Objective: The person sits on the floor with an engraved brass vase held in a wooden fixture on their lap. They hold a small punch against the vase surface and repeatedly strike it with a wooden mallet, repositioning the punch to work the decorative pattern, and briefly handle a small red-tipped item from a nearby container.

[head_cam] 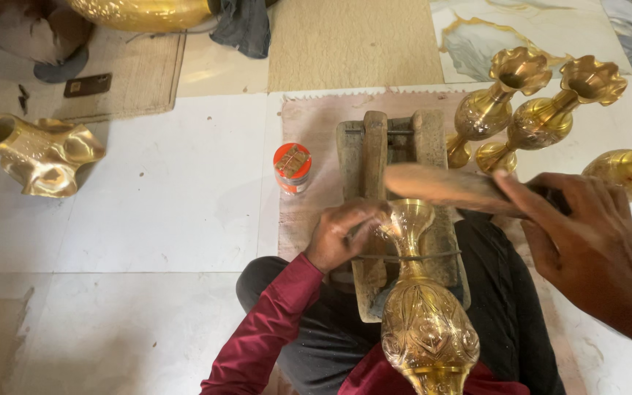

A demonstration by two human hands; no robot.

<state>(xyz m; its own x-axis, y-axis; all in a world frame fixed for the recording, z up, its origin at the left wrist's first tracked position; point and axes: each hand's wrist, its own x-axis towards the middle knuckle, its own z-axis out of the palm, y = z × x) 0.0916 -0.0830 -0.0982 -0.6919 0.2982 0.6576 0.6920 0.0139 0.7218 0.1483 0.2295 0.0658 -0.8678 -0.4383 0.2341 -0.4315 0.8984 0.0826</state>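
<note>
Left hand (345,238): grip closed around a thin metal tool, its tip against the neck of the brass vase (422,307).
Right hand (587,241): grip wrapped around the handle of a wooden mallet (451,189), raised above the vase neck.
Brass vase: lying lengthwise across the person's lap, engraved belly nearest the camera, neck resting on the wooden block (396,190) under a wire loop.
Wooden block: on a pinkish mat (316,124) spread on the white tiled floor.
Small jar (292,168): round, orange lid with a square label on top, standing on the mat just left of the block.
Finished vases (535,102): two with ruffled mouths, beyond the block at right.
Lone vase (42,153): on its side on the floor, far left.
</note>
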